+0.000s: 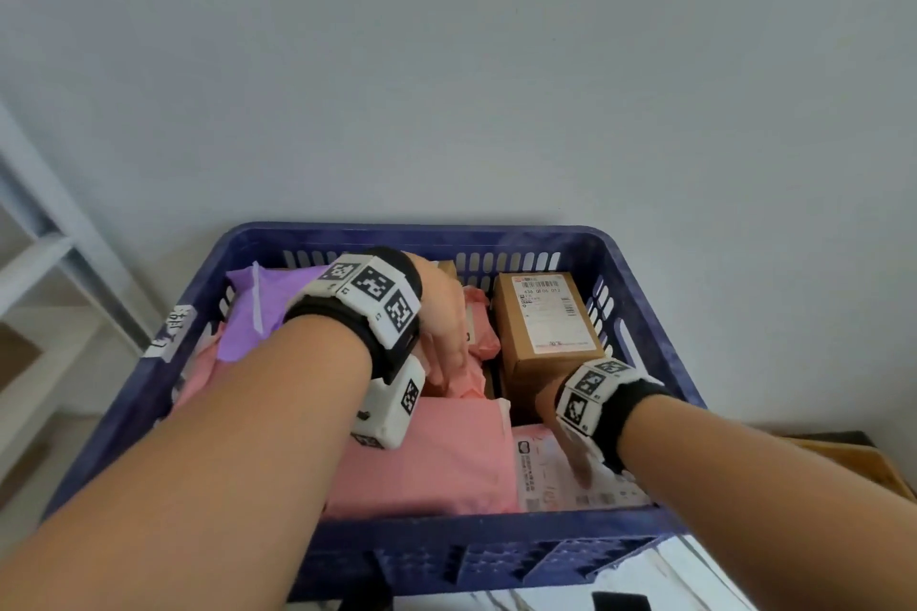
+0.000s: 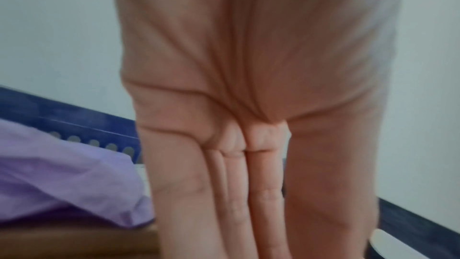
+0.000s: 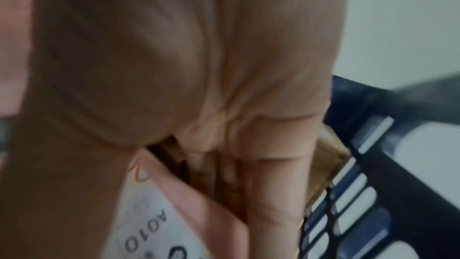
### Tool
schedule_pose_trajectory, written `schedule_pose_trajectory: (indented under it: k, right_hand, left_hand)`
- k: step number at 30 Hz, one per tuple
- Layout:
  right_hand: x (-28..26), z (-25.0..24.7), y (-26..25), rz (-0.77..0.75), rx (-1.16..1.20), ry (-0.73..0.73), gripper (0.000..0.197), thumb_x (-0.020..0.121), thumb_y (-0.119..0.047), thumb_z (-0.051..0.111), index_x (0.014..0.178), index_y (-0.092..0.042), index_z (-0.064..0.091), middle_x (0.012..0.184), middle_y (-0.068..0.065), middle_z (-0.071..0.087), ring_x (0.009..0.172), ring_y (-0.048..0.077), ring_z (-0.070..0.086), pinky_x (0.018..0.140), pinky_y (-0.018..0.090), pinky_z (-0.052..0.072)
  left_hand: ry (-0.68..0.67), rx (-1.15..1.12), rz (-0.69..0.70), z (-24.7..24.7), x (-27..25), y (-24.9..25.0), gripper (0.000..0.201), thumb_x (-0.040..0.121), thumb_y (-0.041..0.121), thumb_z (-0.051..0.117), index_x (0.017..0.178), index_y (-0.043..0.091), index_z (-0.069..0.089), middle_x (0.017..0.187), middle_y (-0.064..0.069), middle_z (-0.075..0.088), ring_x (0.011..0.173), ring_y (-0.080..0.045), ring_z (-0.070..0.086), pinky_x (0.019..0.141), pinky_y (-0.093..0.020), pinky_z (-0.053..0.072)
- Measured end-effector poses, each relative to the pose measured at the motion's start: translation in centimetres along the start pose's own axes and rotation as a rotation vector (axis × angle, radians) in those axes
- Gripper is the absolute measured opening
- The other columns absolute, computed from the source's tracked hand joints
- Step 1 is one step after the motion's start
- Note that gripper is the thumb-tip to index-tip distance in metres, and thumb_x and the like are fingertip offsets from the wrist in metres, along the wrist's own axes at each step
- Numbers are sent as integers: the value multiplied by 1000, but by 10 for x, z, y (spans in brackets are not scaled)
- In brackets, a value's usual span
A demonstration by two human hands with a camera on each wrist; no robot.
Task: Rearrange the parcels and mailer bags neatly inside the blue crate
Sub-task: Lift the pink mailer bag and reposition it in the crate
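The blue crate [image 1: 446, 533] holds a purple mailer bag [image 1: 258, 313] at the back left, a large pink mailer bag [image 1: 426, 456] in front, and a brown cardboard box [image 1: 546, 318] at the back right. My left hand [image 1: 446, 327] reaches into the crate's middle, its fingers [image 2: 236, 204] straight and together, pointing down among crumpled pink bags [image 1: 481, 332]. My right hand [image 1: 558, 417] is at the front right. Its fingers [image 3: 261, 194] are slid into the gap between the box [image 3: 326, 161] and a pink labelled mailer [image 1: 546, 481], and its thumb lies across that label [image 3: 154, 214].
A white shelf frame [image 1: 44, 233] stands left of the crate and a plain wall rises behind it. A cardboard carton [image 1: 868, 461] sits at the right edge. A pale marbled surface [image 1: 694, 576] with a dark object [image 1: 620, 603] shows below the crate.
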State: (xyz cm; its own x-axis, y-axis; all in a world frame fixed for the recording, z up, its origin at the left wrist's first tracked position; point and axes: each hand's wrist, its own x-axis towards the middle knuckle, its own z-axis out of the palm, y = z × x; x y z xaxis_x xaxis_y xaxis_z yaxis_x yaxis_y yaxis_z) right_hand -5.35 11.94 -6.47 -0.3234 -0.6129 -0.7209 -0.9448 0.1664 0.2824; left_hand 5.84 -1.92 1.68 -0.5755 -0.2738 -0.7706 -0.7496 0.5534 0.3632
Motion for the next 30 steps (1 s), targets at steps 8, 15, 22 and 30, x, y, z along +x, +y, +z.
schedule_pose_trajectory:
  k: [8, 15, 22, 30]
  right_hand:
    - [33, 2, 5, 28, -55, 3, 77, 60, -28, 87, 128, -11, 55, 128, 15, 59, 120, 38, 53, 98, 54, 43]
    - [18, -8, 8, 23, 24, -25, 50, 78, -28, 75, 122, -12, 60, 105, 11, 62, 107, 30, 60, 95, 42, 49]
    - [-17, -69, 7, -62, 368, 120, 15, 82, -27, 71, 74, -25, 59, 80, 2, 74, 64, 13, 70, 55, 20, 52]
    - [13, -98, -7, -97, 744, 212, 23, 99, -21, 43, 106, -7, 60, 102, 13, 73, 87, 23, 72, 86, 37, 57]
  left_hand:
    - [403, -355, 99, -23, -7, -14, 16, 93, 5, 58, 103, -6, 65, 74, -11, 66, 63, -17, 64, 66, -25, 56]
    - [917, -468, 16, -42, -2, -58, 16, 91, 9, 57, 84, 3, 70, 70, -8, 69, 60, -18, 62, 70, -32, 56]
    - [921, -245, -99, -40, 1, -79, 22, 88, 11, 55, 95, 9, 75, 103, -9, 73, 100, -26, 66, 91, -35, 53]
    - [506, -83, -17, -24, -1, -84, 80, 75, 53, 73, 144, 28, 41, 148, 3, 41, 133, -18, 43, 113, -34, 32]
